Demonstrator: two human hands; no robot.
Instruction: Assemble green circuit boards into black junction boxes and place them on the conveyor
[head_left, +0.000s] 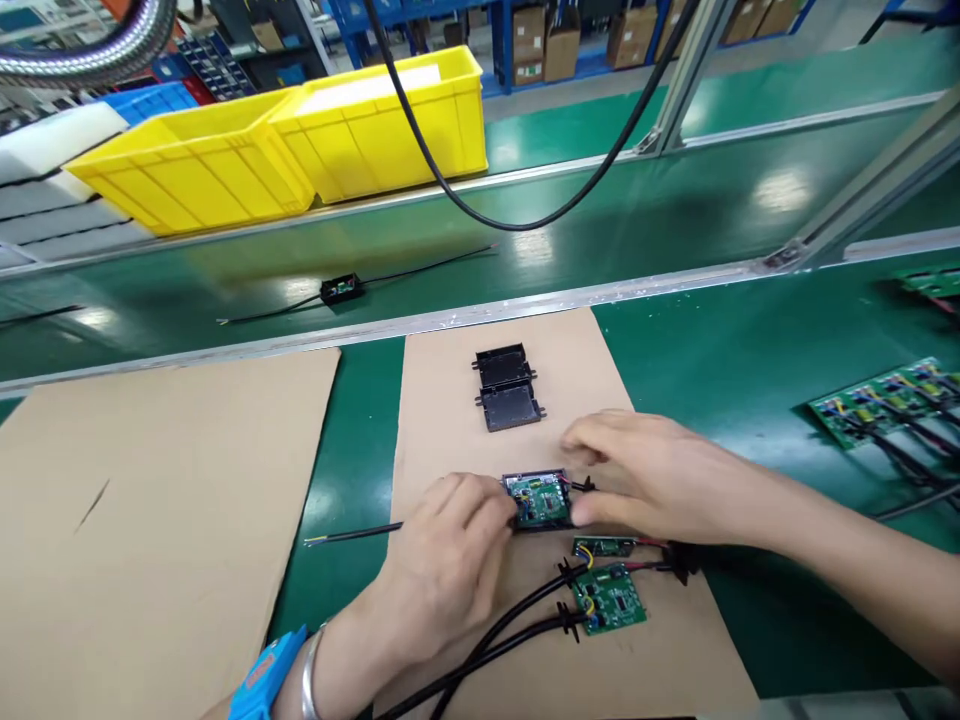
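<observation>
On the cardboard sheet lies a black plastic case (564,524) with a green circuit board (541,500) in it. My left hand (450,550) is closed at the case's left edge, on a black cable (360,535) whose stripped end sticks out to the left. My right hand (645,480) is on the other side, thumb and fingers apart, the thumb at the case's right edge by a short black lead. Below, a second green board (611,598) and a narrower board (604,546) lie with thick black cables attached. Two empty black case halves (510,387) rest farther up the cardboard.
Cardboard (525,330) covers part of the green bench, with another sheet (172,480) at left. Wired boards (885,400) lie at right. Beyond the metal rail are a cabled black case (341,289) and yellow bins (390,130). A black cable (517,226) hangs overhead.
</observation>
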